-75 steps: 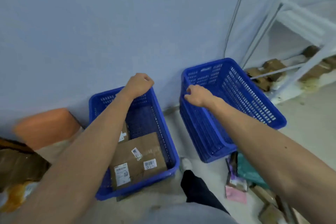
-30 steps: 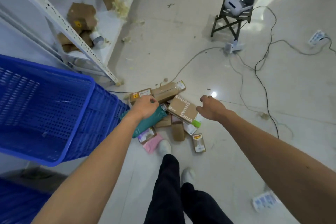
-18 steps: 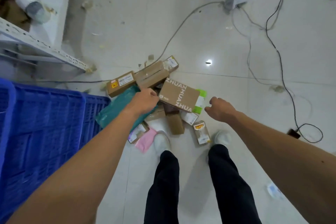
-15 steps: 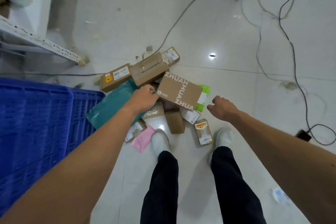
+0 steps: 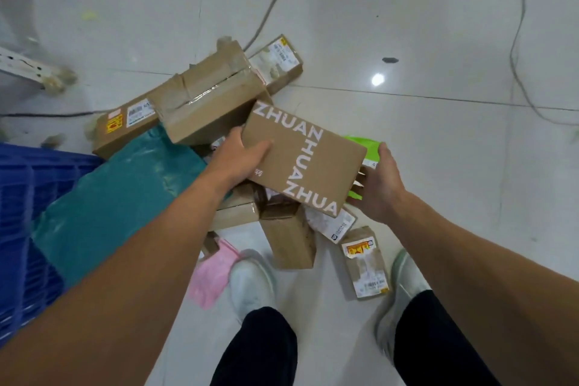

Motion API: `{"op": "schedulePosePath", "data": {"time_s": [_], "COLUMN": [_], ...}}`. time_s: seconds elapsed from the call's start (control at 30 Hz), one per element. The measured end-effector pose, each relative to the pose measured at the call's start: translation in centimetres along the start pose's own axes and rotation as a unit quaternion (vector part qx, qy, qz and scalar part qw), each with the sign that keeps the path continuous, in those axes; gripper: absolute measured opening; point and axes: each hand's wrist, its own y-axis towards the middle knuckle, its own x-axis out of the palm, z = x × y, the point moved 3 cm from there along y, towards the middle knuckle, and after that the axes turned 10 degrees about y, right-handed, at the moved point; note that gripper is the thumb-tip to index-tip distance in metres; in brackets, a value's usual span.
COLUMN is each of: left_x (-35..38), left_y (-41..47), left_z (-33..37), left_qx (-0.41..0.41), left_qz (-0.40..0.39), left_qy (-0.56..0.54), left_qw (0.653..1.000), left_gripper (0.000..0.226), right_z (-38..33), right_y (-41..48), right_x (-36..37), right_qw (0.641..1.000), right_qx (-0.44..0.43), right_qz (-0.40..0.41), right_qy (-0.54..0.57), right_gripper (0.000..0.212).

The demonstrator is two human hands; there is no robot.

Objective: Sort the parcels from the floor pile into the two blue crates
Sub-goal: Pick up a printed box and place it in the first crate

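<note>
A brown box printed ZHUAN [image 5: 308, 163] is gripped at both ends: the left hand [image 5: 241, 158] is clamped on its left end with the thumb laid on top, and the right hand [image 5: 377, 186] is curled round its right end. The box is seen on top of the floor pile, over a green parcel [image 5: 365, 144] and small cartons. A teal mailer bag [image 5: 109, 197] and a blue crate [image 5: 18, 229] are found to the left.

Left hand [image 5: 241, 160], right hand [image 5: 380, 185]: both gripping.
</note>
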Motion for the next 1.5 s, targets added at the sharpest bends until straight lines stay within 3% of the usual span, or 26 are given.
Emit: {"op": "schedulePosePath", "data": {"time_s": [0.17,0.33,0.6,0.8,1.0,1.17,1.5], "left_x": [0.4,0.6,-5.8,-12.7,-17.7,-20.4,-24.8], "left_y": [0.0,-4.5,-21.3,-35.5,-46.9,-55.4,-65.8], "left_z": [-0.4,0.5,7.7,13.5,18.5,19.7,10.9], "left_qx": [-0.011,-0.01,-0.006,-0.008,-0.021,-0.01,-0.09], "left_qz": [0.001,-0.025,-0.072,-0.061,-0.008,0.07,0.21], "left_qy": [-0.041,-0.061,-0.094,-0.128,-0.161,-0.197,-0.331], "left_qw": [0.999,0.998,0.993,0.99,0.987,0.978,0.916], "left_gripper": [0.063,0.064,0.069,0.068,0.078,0.086,0.096], "right_z": [0.8,0.3,-4.3,-7.6,-11.0,-12.3,-7.3], "right_y": [0.6,-4.0,-23.1,-38.9,-50.3,-58.2,-66.9], "right_x": [0.8,-0.9,-2.8,-2.8,-2.7,-1.0,8.2], "right_qw": [1.0,1.0,1.0,0.999,0.991,0.979,0.928], "right_qx": [0.0,-0.003,0.0,-0.029,-0.073,-0.095,-0.106], "right_qz": [-0.009,0.026,0.03,0.018,-0.026,-0.094,-0.203], "right_qy": [0.03,-0.009,0.005,-0.041,-0.106,-0.151,-0.293], "right_gripper": [0.082,0.075,0.08,0.062,0.077,0.064,0.076]}}
